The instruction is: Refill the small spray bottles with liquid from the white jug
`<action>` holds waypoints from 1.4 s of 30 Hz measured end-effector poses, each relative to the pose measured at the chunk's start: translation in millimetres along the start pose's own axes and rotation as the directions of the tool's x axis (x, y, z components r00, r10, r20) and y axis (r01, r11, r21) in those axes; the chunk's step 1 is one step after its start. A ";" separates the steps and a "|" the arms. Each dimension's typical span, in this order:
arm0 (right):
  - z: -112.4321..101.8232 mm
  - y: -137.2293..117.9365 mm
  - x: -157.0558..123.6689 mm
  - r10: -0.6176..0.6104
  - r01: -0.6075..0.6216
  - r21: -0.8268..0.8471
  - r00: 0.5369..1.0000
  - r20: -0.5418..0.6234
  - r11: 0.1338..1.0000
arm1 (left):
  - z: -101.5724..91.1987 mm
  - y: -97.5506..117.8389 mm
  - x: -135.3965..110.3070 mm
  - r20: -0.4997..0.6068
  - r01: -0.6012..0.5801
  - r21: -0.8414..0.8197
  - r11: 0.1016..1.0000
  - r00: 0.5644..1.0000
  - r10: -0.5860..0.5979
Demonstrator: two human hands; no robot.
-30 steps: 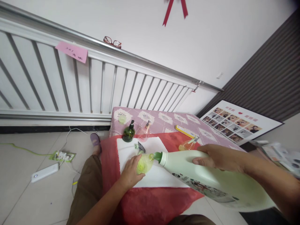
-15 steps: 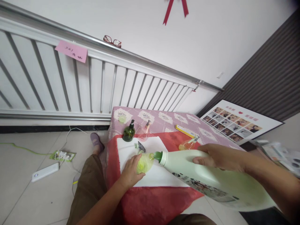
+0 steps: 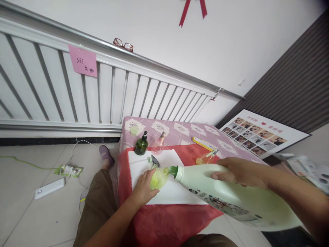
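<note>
Item: yellow-green clear bottle [image 3: 160, 179], small, round-bodied, short-necked; located over the white mat [image 3: 177, 195] at the near part of the table [image 3: 180, 127]. Whether its base rests there, you cannot tell.

Item: your left hand [image 3: 144, 188]; fingers and thumb curved about that bottle's body, clamped on it.

Item: your right hand [image 3: 235, 172]; clamped on the large pale-green jug [image 3: 231, 202], thumb along the near side, other fingers largely hidden. Jug tipped almost level, its darker green spout [image 3: 173, 171] at the small bottle's neck; whether the tip sits inside, and whether liquid runs, you cannot tell.

Handling note: the step looks like a pour. Best to keep the neck snug under the spout, tip the jug slowly, brace the light bottle against the push, and watch the level; a heavy jug could surge or knock it over.

Materials: jug, smooth, satin plastic, printed label; bottle, thin, see-through, seemingly ribbed; mat, matt white with scalloped edges; red cloth [image 3: 177, 223] beneath, thin and creased; table cover, mauve with pale medallions.

Adjacent: loose dark nozzle head [image 3: 154, 160]; dark green glossy pump bottle [image 3: 141, 146]; pink clear bottle [image 3: 157, 146]; amber clear bottle [image 3: 205, 159], leaning in your view.
</note>
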State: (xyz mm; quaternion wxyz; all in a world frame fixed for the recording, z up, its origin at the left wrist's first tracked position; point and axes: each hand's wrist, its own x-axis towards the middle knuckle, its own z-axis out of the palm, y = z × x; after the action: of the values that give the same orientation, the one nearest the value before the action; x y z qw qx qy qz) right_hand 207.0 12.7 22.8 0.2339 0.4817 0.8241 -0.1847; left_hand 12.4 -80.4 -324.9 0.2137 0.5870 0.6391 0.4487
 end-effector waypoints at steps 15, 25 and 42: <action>2.9 2.8 -1.1 -0.015 0.019 0.055 0.998 -0.067 0.998 | 0.7 1.2 -0.6 -0.013 -0.002 -0.011 1.000 1.000 0.002; 5.7 7.2 2.1 -0.002 0.014 0.086 0.990 -0.140 0.996 | 1.2 0.4 -0.8 -0.018 0.004 -0.024 1.000 1.000 -0.004; 3.7 3.0 -1.0 -0.063 0.067 0.066 0.996 -0.070 0.996 | 0.7 0.8 -0.5 -0.014 -0.004 -0.007 1.000 1.000 0.004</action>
State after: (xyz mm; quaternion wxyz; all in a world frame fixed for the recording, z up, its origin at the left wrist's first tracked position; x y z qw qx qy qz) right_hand 210.8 11.4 20.1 0.1830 0.4684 0.8400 -0.2037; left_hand 13.6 -80.7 -324.7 0.2104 0.5842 0.6377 0.4558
